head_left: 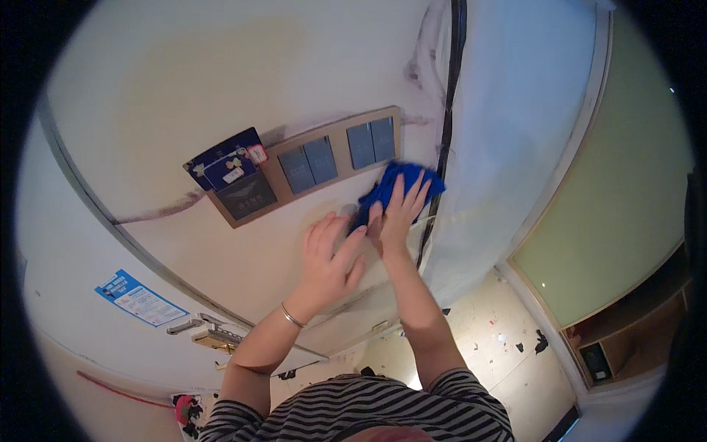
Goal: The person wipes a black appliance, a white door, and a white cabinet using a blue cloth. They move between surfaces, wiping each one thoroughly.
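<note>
My right hand [406, 212] presses a blue cloth [411, 174] flat against the white wall, just below the right end of a switch panel [341, 166]. The cloth reaches to the black strip [454, 72] at the wall's edge. My left hand [331, 248], with a silver bangle at its wrist, is by the wall to the left of the cloth, fingers spread and nothing held. The panel has a tan frame with several grey switch plates. A dark blue card holder [221, 157] with small cards covers the upper left corner of the panel.
Dark smudges mark the wall around the panel. At the left is a white door with a blue and white leaflet [142, 298], a handle [185, 325] and a chain. A green sliding panel [602, 193] and a wooden shelf [635, 337] stand at the right. Dark scraps lie on the floor [486, 342].
</note>
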Demonstrator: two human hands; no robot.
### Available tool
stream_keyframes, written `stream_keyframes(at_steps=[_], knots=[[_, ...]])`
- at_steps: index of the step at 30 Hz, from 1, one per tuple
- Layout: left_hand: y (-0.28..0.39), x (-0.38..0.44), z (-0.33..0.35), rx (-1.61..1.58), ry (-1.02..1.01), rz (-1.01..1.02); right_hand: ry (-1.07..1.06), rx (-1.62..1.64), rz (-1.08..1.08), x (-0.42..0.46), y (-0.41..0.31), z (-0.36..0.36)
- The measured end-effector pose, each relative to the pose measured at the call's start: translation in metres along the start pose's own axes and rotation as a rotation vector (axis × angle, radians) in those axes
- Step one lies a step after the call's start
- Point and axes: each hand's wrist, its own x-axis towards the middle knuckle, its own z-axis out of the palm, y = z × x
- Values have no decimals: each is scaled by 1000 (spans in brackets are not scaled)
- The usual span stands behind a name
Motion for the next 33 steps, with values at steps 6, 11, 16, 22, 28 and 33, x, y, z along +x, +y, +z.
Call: stream_keyframes(at_steps=[6, 11, 16, 22, 28, 33], knots=[[-4, -30, -4, 23, -61, -67, -129, -80, 8, -95, 4, 14], [-11, -55, -17, 42, -125, -137, 1, -33, 228, -3, -10, 5], [-9, -89, -26, 77, -40, -194, -19, -35, 170, -21, -63, 17], [-15, -137, -27, 95, 92, -99, -215, 92, -368, -135, -126, 56], [-25, -127, -47, 116, -1, -121, 126, 253, -15, -39, -90, 41], [-25, -121, -50, 120, 104, -65, 196, 43, 65, -28, -91, 43]])
